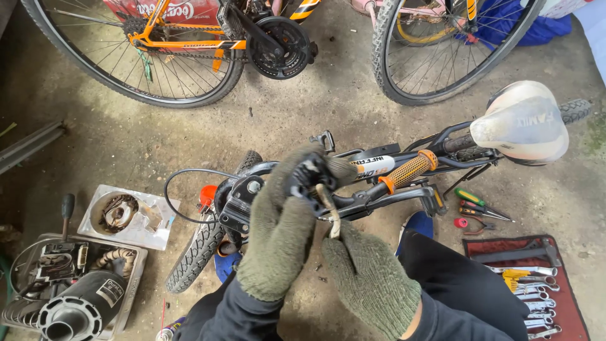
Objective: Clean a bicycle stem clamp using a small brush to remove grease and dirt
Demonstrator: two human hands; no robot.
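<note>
The left hand (281, 224), in a green knitted glove, wraps the black brake lever (307, 177) just left of the orange ribbed handlebar grip (409, 169); the right hand (366, 275) pinches a pale tool (329, 208) just below that lever.

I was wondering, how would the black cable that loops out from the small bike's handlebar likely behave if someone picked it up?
The black cable would probably be springy rather than limp, since it holds a smooth open loop above the floor. It looks thin, so likely light. One end runs toward the handlebar near the left hand, so it would probably tug back rather than come free.
</note>
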